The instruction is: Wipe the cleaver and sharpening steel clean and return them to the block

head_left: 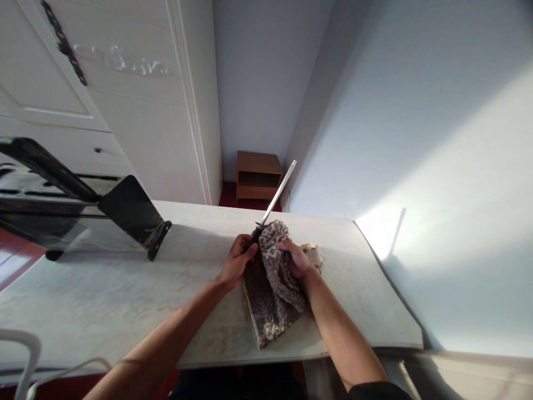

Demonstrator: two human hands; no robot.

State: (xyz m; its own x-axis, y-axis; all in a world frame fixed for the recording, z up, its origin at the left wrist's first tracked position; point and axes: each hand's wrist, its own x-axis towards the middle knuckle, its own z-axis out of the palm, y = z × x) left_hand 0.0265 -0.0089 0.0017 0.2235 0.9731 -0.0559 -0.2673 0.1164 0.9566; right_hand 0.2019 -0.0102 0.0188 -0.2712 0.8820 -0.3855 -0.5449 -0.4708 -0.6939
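My left hand (238,261) is closed around the black handle of a honing steel (280,191). The long, bright metal rod points up and away from me, with a small guard where it meets the handle. A brown and cream patterned towel (283,289) is bunched in my right hand (296,258), its fingers partly hidden in the folds. The upper part of the towel lies against the handle, close to the guard. Its lower part hangs down over the pale table (200,311).
A black metal stand (131,211) occupies the table's left side. White cabinets (150,133) rise behind it, and a small wooden nightstand (259,161) is on the floor beyond the table. A wall (416,166) borders the right side. A white curved frame (35,347) shows at lower left.
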